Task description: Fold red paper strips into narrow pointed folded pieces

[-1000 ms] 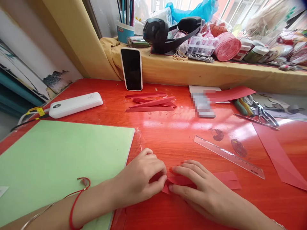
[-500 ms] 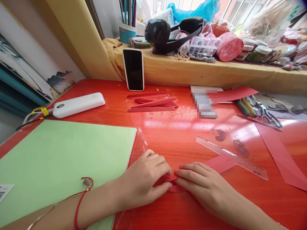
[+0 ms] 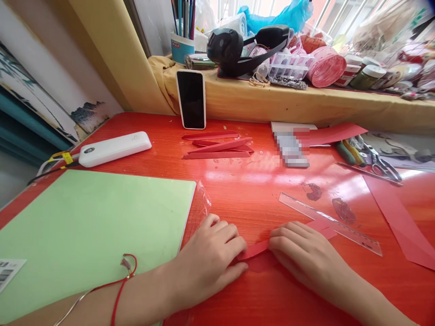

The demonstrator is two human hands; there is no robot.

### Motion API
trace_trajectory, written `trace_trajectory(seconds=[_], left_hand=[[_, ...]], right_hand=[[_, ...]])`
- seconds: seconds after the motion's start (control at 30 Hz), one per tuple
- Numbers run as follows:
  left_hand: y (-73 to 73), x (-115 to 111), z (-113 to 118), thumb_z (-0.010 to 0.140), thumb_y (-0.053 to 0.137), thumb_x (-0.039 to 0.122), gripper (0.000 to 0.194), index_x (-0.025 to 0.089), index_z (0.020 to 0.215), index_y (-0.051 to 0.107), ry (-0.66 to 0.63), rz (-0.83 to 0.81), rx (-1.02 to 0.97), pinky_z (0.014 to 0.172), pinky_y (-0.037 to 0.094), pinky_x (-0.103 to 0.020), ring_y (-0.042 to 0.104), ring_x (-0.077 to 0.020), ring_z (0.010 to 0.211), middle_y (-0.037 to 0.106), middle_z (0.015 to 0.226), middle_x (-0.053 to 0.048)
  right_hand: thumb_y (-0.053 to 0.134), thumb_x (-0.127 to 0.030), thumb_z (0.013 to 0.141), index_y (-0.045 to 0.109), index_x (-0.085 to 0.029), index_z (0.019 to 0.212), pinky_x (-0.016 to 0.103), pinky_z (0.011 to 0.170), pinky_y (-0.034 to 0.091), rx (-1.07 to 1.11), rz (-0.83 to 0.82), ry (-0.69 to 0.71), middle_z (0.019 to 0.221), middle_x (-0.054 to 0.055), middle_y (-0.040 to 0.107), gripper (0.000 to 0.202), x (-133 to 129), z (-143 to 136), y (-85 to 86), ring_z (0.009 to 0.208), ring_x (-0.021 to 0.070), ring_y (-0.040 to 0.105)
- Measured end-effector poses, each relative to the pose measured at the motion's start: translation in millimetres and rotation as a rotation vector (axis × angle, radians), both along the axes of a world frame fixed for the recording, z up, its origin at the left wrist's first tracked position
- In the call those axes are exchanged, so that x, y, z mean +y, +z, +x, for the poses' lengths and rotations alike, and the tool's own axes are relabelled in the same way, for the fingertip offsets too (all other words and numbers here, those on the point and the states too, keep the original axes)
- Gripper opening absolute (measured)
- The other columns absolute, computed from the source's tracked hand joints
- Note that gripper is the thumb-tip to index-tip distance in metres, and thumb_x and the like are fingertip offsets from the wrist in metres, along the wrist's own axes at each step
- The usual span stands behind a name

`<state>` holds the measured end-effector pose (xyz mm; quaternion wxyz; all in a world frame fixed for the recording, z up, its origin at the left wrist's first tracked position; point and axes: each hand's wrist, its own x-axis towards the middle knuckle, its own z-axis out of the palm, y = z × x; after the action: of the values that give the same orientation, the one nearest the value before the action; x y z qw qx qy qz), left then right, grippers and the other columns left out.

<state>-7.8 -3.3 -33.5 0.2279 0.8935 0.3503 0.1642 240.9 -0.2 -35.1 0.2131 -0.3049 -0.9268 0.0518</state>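
Observation:
A narrow red paper strip (image 3: 257, 250) stretches between my two hands, low over the red table. My left hand (image 3: 217, 256) pinches its left end between thumb and fingers. My right hand (image 3: 302, 253) has its fingers together on the strip's right end, with the thumb hidden. Beyond my right hand lies another red paper piece (image 3: 324, 227), partly under a clear ruler (image 3: 326, 219). Several folded red strips (image 3: 217, 147) lie in a loose pile farther back.
Green sheets (image 3: 98, 213) lie under my left forearm. A white power bank (image 3: 115, 148) is at the back left, and a phone (image 3: 191, 99) leans on the ledge. Scissors (image 3: 380, 163) and pliers are at the right, near more red paper (image 3: 401, 222).
My right hand has moved right, away from my left hand, and more of the red strip now shows between them. My left hand has stayed at its end.

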Motion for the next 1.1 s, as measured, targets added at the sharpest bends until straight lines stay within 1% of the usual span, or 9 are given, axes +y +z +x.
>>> trace_trajectory(seconds=[0.1, 0.2, 0.3, 0.4, 0.57, 0.77, 0.87, 1.03, 1.1], left_hand=[[1.7, -1, 0, 0.091, 0.07, 0.021, 0.014, 0.02, 0.085, 0.058, 0.002, -0.024, -0.017, 0.081, 0.034, -0.034, 0.052, -0.018, 0.078, 0.061, 0.086, 0.001], [2.5, 0, 0, 0.09, 0.071, 0.02, 0.013, 0.019, 0.086, 0.058, -0.001, -0.045, -0.019, 0.081, 0.034, -0.034, 0.053, -0.0181, 0.079, 0.062, 0.089, 0.001], [-0.1, 1, 1, 0.09, 0.071, 0.02, 0.012, 0.019, 0.085, 0.06, 0.003, -0.026, -0.013, 0.079, 0.035, -0.034, 0.051, -0.0184, 0.077, 0.061, 0.087, 0.0], [-5.3, 0, 3, 0.09, 0.07, 0.019, 0.011, 0.018, 0.085, 0.061, 0.014, 0.02, -0.033, 0.076, 0.037, -0.034, 0.05, -0.0187, 0.076, 0.061, 0.084, 0.0], [-8.0, -1, 1, 0.091, 0.066, 0.014, 0.008, 0.018, 0.084, 0.064, 0.013, 0.012, -0.113, 0.075, 0.039, -0.032, 0.053, -0.0176, 0.076, 0.063, 0.082, 0.0], [-3.3, 3, -3, 0.085, 0.072, 0.014, 0.009, 0.019, 0.082, 0.066, 0.008, 0.026, -0.136, 0.077, 0.038, -0.031, 0.052, -0.0167, 0.079, 0.062, 0.089, 0.0], [-3.9, 3, -3, 0.092, 0.064, 0.013, 0.012, 0.018, 0.081, 0.065, 0.032, 0.092, -0.164, 0.076, 0.037, -0.031, 0.05, -0.0157, 0.076, 0.062, 0.086, 0.001], [-7.1, 4, -1, 0.099, 0.051, 0.013, 0.026, 0.018, 0.082, 0.069, 0.021, 0.291, -0.152, 0.078, 0.036, -0.035, 0.05, -0.0163, 0.073, 0.062, 0.083, -0.001], [-7.8, 5, 0, 0.102, 0.048, 0.017, 0.028, 0.018, 0.085, 0.071, 0.016, 0.364, -0.114, 0.081, 0.036, -0.037, 0.052, -0.0174, 0.074, 0.063, 0.083, -0.002]], right_hand=[[0.038, -0.01, 0.101, 0.062, -0.019, 0.1, 0.029, 0.06, 0.048, -0.087, -0.049, -0.002, 0.08, 0.003, 0.068, 0.026, 8, 18, 7.5, 0.068, 0.0167, 0.061], [0.036, -0.006, 0.099, 0.062, -0.023, 0.107, 0.03, 0.066, 0.051, -0.172, -0.11, 0.003, 0.095, 0.005, 0.07, 0.032, 14, 40, 14.4, 0.08, 0.0182, 0.065], [0.039, -0.008, 0.097, 0.06, -0.028, 0.118, 0.031, 0.072, 0.054, -0.232, -0.204, -0.058, 0.109, 0.006, 0.067, 0.036, 13, 49, 17.7, 0.096, 0.0208, 0.066], [0.045, -0.012, 0.098, 0.058, -0.027, 0.124, 0.034, 0.078, 0.056, -0.2, -0.256, -0.065, 0.112, 0.007, 0.065, 0.033, 4, 34, 15.4, 0.099, 0.0217, 0.064], [0.044, -0.013, 0.101, 0.063, -0.019, 0.116, 0.035, 0.071, 0.055, -0.05, -0.126, 0.013, 0.101, 0.01, 0.066, 0.025, -9, -6, 2.9, 0.084, 0.0208, 0.061], [0.044, -0.018, 0.103, 0.067, -0.02, 0.109, 0.033, 0.069, 0.054, 0.015, -0.111, -0.006, 0.097, 0.009, 0.066, 0.024, -10, -11, -6.2, 0.082, 0.0199, 0.06], [0.044, -0.014, 0.102, 0.066, -0.021, 0.113, 0.033, 0.072, 0.055, -0.004, -0.241, -0.016, 0.099, 0.009, 0.063, 0.025, -13, -9, -2.2, 0.086, 0.0194, 0.06], [0.051, -0.012, 0.098, 0.061, -0.028, 0.123, 0.029, 0.089, 0.056, -0.081, -0.682, -0.024, 0.115, 0.006, 0.059, 0.032, -17, -5, 21.3, 0.101, 0.0163, 0.063], [0.054, -0.015, 0.097, 0.059, -0.031, 0.126, 0.027, 0.095, 0.055, -0.059, -0.782, -0.025, 0.123, 0.005, 0.059, 0.034, -19, -3, 27.8, 0.108, 0.0154, 0.064]])
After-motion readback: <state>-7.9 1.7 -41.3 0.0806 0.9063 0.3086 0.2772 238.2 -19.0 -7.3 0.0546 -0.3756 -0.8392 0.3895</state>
